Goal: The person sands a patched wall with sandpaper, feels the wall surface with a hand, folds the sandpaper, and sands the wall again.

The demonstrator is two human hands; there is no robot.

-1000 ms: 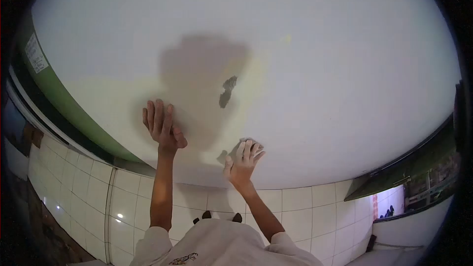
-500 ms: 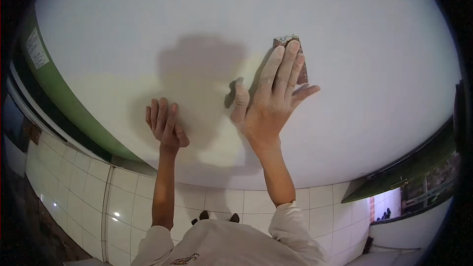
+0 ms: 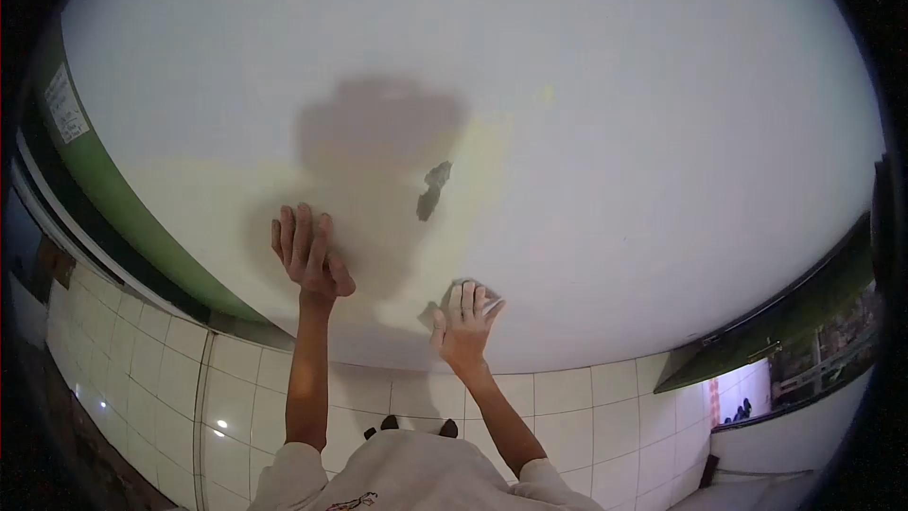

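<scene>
Under the dusty fingers of my right hand [image 3: 462, 324] is a sanding block [image 3: 491, 302], pressed against the lower part of a white wall [image 3: 643, 161]. Only its edges show past the fingers. My left hand [image 3: 310, 251] is raised at the wall on the left, fingers stretched and a little apart, holding nothing. A pale yellow area of the wall lies around both hands. Between and above them is a dark grey chipped patch [image 3: 433, 191] in the surface.
A green frame [image 3: 142, 227] with a paper label [image 3: 66, 104] borders the wall on the left. Cream floor tiles [image 3: 558, 397] run along its foot. At right, a green ledge [image 3: 719, 360] sits beside an opening with dark items. My shadow falls on the wall.
My right hand has swept down and slightly left with the sanding block, from the upper wall to near its foot, uncovering the chipped patch. My left hand has stayed nearly in place.
</scene>
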